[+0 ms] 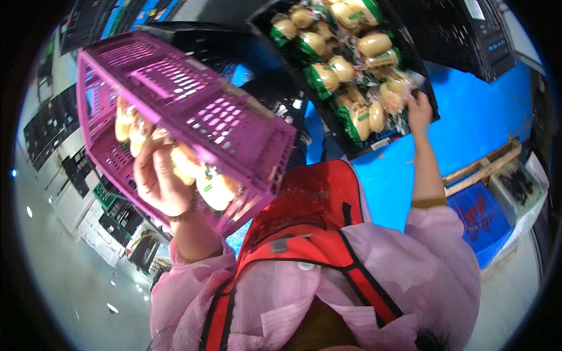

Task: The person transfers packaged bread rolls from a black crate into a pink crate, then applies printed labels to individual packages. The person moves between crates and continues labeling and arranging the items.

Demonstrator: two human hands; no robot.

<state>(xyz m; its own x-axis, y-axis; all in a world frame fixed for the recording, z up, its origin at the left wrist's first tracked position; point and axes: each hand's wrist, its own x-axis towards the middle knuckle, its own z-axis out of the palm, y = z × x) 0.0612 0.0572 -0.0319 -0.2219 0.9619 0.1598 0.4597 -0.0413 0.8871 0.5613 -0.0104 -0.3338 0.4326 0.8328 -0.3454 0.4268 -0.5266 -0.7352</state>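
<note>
A purple plastic crate (210,109) stands tilted on the left, with wrapped packs of pale, rounded produce (217,191) inside. My left hand (160,175) reaches into its open side, at the packs; its fingers are partly bent, and whether they grip one is unclear. On the right, a black plastic crate (382,147) holds several packs of the same kind, in clear film with green parts. My right hand (419,109) is at that crate's near right corner, its fingers at a clear-wrapped pack (395,94). The contact is blurred.
Another black crate (465,35) stands at the upper right. Under the crates lies a blue surface (483,101). At the right are a wooden frame (483,169) and a blue box (478,219) bearing writing. I wear a red apron (307,197). More crates stand at the far left.
</note>
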